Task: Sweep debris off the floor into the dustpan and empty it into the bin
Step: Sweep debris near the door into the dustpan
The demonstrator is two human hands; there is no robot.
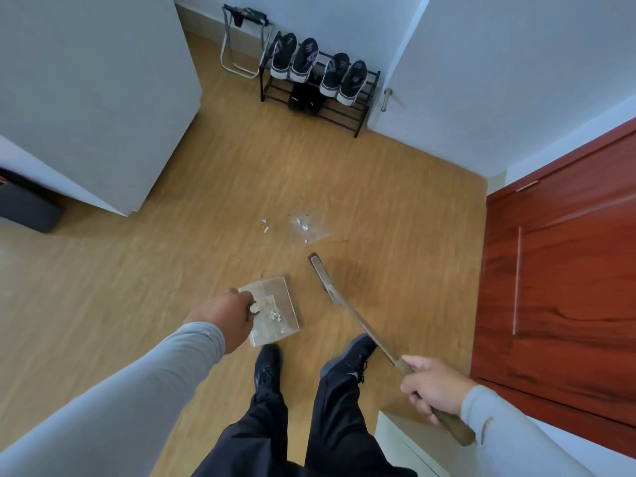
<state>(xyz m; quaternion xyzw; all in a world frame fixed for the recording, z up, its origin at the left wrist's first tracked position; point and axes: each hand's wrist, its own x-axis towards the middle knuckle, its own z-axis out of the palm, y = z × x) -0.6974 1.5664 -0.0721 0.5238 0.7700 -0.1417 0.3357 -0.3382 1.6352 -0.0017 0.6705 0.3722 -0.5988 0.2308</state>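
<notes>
My left hand [225, 315] grips the handle of a clear plastic dustpan [275, 309] that rests low over the wooden floor in front of my feet; a few white scraps lie in it. My right hand [432, 385] is closed around the wooden handle of a broom [347, 308], whose head [318, 270] sits on the floor to the right of the dustpan. White paper bits [265, 228] and a clear plastic wrapper [309, 228] lie on the floor beyond the broom head. No bin is identifiable.
A black shoe rack [358, 108] with sneakers stands against the far wall, a folding stool [241, 46] beside it. A white cabinet [103, 108] is at left, a red-brown wooden door [564, 277] at right, a dark box [27, 208] at the far left.
</notes>
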